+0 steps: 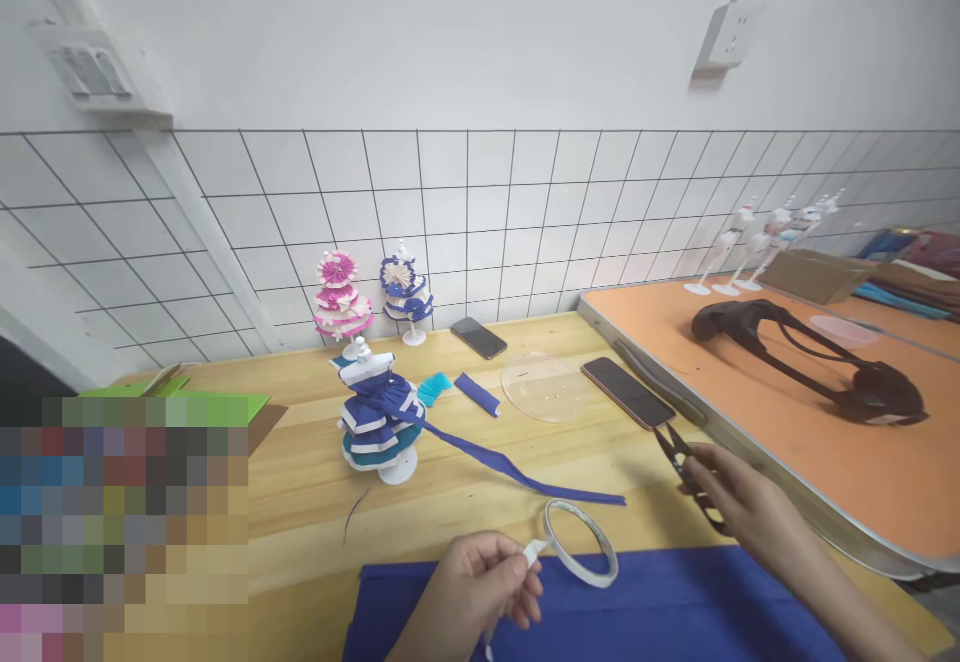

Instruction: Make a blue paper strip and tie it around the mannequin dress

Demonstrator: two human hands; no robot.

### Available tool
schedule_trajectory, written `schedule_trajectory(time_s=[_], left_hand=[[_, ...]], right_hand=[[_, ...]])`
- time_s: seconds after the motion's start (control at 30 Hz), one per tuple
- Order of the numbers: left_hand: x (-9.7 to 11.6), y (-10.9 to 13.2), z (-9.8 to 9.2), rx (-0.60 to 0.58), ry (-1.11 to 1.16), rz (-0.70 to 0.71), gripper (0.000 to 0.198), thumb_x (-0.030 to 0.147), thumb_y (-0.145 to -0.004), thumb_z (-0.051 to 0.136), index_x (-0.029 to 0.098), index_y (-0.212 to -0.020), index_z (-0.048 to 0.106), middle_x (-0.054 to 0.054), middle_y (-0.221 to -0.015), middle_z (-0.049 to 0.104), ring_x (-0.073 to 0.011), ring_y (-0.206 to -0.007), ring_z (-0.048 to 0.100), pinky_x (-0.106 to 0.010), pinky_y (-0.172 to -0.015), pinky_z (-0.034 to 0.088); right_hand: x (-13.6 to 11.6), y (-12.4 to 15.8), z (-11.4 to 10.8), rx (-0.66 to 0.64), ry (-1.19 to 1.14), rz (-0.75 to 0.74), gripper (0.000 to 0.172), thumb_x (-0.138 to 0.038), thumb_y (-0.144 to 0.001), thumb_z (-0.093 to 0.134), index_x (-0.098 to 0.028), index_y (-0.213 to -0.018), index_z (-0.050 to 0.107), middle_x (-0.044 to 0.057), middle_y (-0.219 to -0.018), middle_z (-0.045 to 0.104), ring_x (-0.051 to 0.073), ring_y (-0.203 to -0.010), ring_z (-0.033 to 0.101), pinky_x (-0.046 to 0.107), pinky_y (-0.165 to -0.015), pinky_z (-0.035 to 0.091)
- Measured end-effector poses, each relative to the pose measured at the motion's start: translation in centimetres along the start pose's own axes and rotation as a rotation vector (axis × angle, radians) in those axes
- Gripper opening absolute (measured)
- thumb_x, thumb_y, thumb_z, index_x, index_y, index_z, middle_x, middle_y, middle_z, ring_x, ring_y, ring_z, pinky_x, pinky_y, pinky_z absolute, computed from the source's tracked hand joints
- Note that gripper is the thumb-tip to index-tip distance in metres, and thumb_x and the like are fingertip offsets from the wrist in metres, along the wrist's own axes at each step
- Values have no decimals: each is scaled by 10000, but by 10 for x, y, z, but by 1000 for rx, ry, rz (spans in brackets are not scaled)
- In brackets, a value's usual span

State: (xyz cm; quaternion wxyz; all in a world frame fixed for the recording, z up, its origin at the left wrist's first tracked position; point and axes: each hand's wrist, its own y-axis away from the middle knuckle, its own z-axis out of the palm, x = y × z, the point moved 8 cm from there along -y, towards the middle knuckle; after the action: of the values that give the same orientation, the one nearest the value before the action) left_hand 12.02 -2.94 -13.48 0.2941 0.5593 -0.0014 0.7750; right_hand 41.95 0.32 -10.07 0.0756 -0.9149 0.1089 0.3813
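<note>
My left hand [480,582] pinches the loose end of white tape, and the thin tape roll [613,570] hangs from that strip just right of the fingers. In my right hand [739,492] is a pair of dark scissors [668,445], its blades apart and pointing toward a phone [628,392]. Below both hands lies a sheet of blue paper [645,612]. A small dress form [379,422] in a tiered blue, white and teal paper dress stands farther left. One long blue strip [502,462] trails from its waist across the wood.
A clear round disc [536,387], a short blue strip [478,395], a turquoise pleated piece [434,389] and a second phone [478,338] lie on the wooden table [300,502]. Behind stand pink [343,302] and blue-cream [407,292] dress forms. A black headset-like object [810,357] rests on the orange table [795,462].
</note>
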Motion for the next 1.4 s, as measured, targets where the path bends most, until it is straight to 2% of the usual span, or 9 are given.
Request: schedule_trajectory(time_s=[0.1, 0.23, 0.33, 0.47, 0.57, 0.9, 1.07, 1.27, 1.4], left_hand=[[2, -1, 1, 5, -88, 40, 385, 492, -627, 684, 114, -643, 616, 19, -503, 544, -63, -447, 455, -199, -490, 357], [3, -2, 4, 11, -112, 45, 390, 495, -634, 680, 112, -701, 640, 21, -488, 527, -70, -433, 431, -205, -484, 334], [10, -3, 6, 36, -119, 90, 347, 456, -651, 676, 111, -676, 649, 0, -516, 557, -91, -486, 470, -217, -539, 367], [18, -3, 12, 25, -158, 126, 331, 433, -666, 661, 108, -719, 683, -31, -588, 616, -117, -561, 507, -226, -594, 377], [22, -3, 19, -4, -169, 137, 314, 418, -673, 651, 111, -727, 689, -37, -609, 626, -130, -582, 521, -232, -602, 378], [18, -6, 19, 14, -264, 121, 213, 299, -699, 618, 108, -748, 699, -50, -617, 656, -140, -587, 541, -238, -605, 393], [14, -8, 17, -1, -236, 97, 243, 327, -693, 647, 95, -763, 669, -63, -679, 669, -135, -630, 567, -238, -613, 415], [9, -10, 9, 63, -141, 28, 453, 435, -582, 730, 169, -835, 465, -24, -700, 605, -164, -612, 603, -168, -337, 375], [9, -10, 8, 87, -110, -21, 532, 397, -568, 737, 188, -940, 420, -2, -700, 576, -235, -695, 649, -176, -309, 406]], right_hand=[[-49, 35, 35, -256, -314, 68, 505, -629, -778, 418, -207, -1046, 491, -15, -526, 536, 163, -471, 534, 245, -439, 411], [-97, 74, 72, -399, -427, -1, 425, -594, -793, 451, -228, -979, 561, -12, -602, 547, 122, -458, 481, 214, -412, 374], [-116, 83, 81, -353, -346, -198, 268, -473, -764, 582, -231, -879, 589, 16, -730, 607, 158, -624, 553, 221, -540, 436], [-132, 83, 86, -301, -141, -386, 81, -297, -811, 547, -236, -811, 601, 0, -642, 612, 142, -537, 535, 225, -533, 420], [-145, 83, 87, -323, -90, -482, 164, -199, -782, 547, -243, -930, 602, 24, -788, 677, 169, -657, 611, 236, -609, 445], [-147, 76, 95, -381, -45, -446, 112, -170, -795, 479, -202, -769, 583, 11, -678, 620, 161, -616, 568, 239, -572, 386], [-139, 67, 100, -422, -268, -274, 339, -379, -873, 427, -190, -596, 476, -18, -595, 493, 140, -598, 484, 223, -555, 368], [-138, 67, 103, -471, -358, -236, 364, -448, -870, 424, -181, -645, 527, -8, -629, 523, 153, -646, 500, 234, -599, 394], [-141, 72, 108, -494, -297, -301, 310, -364, -873, 434, -184, -646, 545, -6, -625, 547, 150, -627, 506, 238, -592, 392]])
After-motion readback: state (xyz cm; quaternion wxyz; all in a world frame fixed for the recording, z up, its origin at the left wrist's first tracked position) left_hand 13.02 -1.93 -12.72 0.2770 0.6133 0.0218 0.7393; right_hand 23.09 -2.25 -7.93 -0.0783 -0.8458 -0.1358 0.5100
